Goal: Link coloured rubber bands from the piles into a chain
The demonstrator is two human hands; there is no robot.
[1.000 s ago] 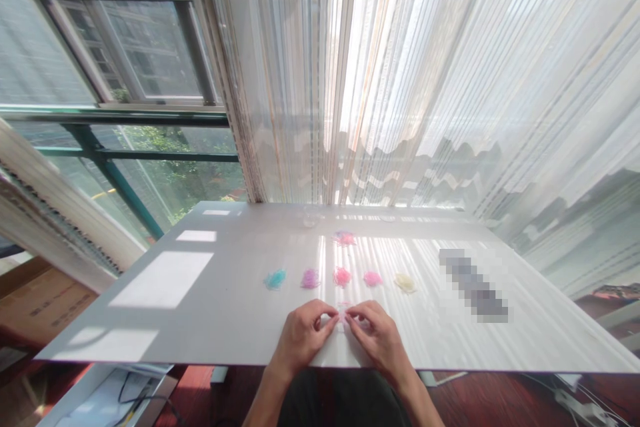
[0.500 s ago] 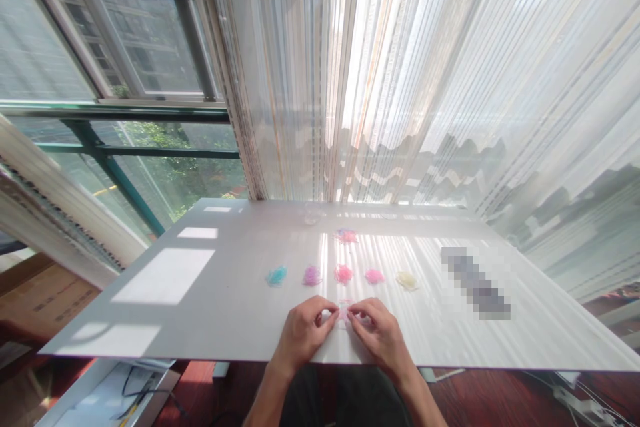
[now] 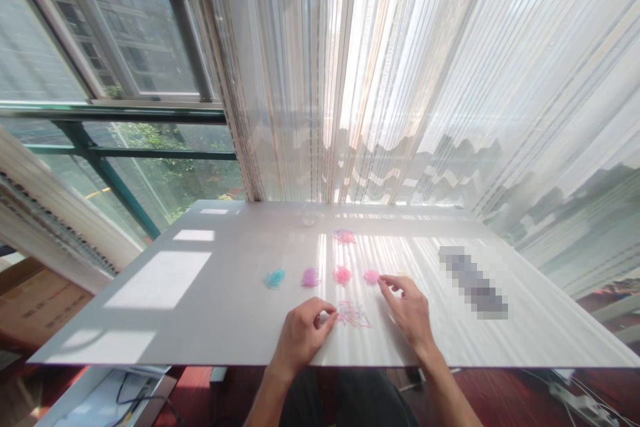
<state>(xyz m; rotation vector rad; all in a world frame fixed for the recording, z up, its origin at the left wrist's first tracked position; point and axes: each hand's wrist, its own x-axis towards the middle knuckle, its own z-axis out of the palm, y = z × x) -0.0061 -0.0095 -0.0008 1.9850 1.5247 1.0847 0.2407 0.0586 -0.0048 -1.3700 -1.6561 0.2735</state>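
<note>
On the white table (image 3: 225, 320), a loose heap of mixed pink and pale strands (image 3: 354, 313), like thin rubber bands, lies before me. My left hand (image 3: 305, 330) is closed in a pinch at that heap's left edge; what its fingertips hold is too small to see. My right hand (image 3: 409, 310) reaches to the right edge of the pink pile (image 3: 371, 277), thumb and forefinger pinched together. Whether a strand is between them I cannot make out. In the same row lie a teal pile (image 3: 275, 278), a purple pile (image 3: 310, 277) and a red-pink pile (image 3: 343, 275). My right hand mostly hides a yellow pile (image 3: 406, 275).
Farther back sits another mixed-colour pile (image 3: 345, 236). A clear round object (image 3: 309, 219) stands near the back edge. At the right is a pixelated dark patch (image 3: 475, 283). Striped sheer curtains (image 3: 360, 80) hang behind the table; a cardboard box (image 3: 45, 300) is at the left.
My right hand has left the mixed heap and moved right and forward to the pink pile, covering most of the yellow one. My left hand has stayed by the heap.
</note>
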